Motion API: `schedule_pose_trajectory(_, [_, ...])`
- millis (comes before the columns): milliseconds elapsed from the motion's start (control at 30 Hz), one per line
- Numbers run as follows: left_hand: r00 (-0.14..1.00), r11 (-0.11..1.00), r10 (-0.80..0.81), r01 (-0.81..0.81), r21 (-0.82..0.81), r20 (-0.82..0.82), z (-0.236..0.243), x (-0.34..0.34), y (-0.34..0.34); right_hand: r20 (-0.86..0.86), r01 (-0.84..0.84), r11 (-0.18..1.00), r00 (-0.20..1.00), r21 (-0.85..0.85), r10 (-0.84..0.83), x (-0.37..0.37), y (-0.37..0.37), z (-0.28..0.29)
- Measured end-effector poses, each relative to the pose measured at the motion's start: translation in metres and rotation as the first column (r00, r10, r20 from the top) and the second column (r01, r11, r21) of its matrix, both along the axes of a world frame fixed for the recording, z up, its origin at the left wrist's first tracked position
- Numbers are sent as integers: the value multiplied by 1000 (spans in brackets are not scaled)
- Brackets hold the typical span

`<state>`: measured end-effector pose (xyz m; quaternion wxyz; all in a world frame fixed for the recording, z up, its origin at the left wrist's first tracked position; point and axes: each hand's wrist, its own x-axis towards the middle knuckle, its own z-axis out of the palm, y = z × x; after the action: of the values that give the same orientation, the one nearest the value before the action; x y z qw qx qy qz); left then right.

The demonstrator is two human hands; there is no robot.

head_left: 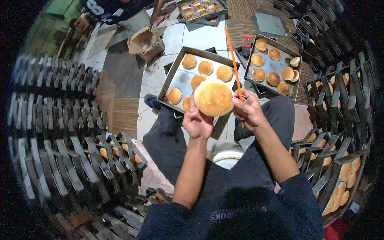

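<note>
A round golden bun (213, 97) is held up in front of me, gripped by my left hand (197, 122) at its left side and underneath. My right hand (249, 109) is closed on a long, thin orange stick-like tool (233, 60), held upright, with my fingertips at the bun's right edge. Just beyond, a metal tray (173, 72) holds several more buns (189, 62), partly hidden behind the held bun. A second tray (271, 41) of buns stands to the right, a few of them pale or leaning on others.
Stacked metal pans (52, 116) line the left, and more with buns (346, 170) the right. A cardboard box (140, 44), a red-capped bottle (246, 46) and another filled tray (182, 18) lie farther back. A person's arm (157, 10) shows at top left. A white round object (227, 159) is between my legs.
</note>
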<state>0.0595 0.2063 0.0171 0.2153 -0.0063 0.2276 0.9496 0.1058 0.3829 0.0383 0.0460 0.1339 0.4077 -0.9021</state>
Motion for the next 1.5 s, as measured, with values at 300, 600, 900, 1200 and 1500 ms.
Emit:
schedule_pose_trajectory(300, [955, 903, -187, 259, -342, 230, 17, 94, -41, 43, -406, 759, 893, 510, 448, 39, -22, 50])
schedule_pose_trajectory(600, [952, 983, 68, -13, -182, 298, 26, 106, -78, 150, -229, 123, 877, 966, 457, 95, 39, 121])
schedule_pose_trajectory(900, [980, 869, 182, -199, -453, -81, 48, 113, -86, 16, -14, -7, 867, 1000, 497, 111, 37, 158])
schedule_pose_trajectory(1200, [949, 755, 166, -298, -585, -270, 61, 116, -99, 9, 66, -112, 821, 992, 570, 102, 33, 181])
schedule_pose_trajectory(1500, [931, 707, 164, -341, -620, -326, 62, 118, -105, 86, 14, -154, 776, 988, 625, 102, 25, 181])
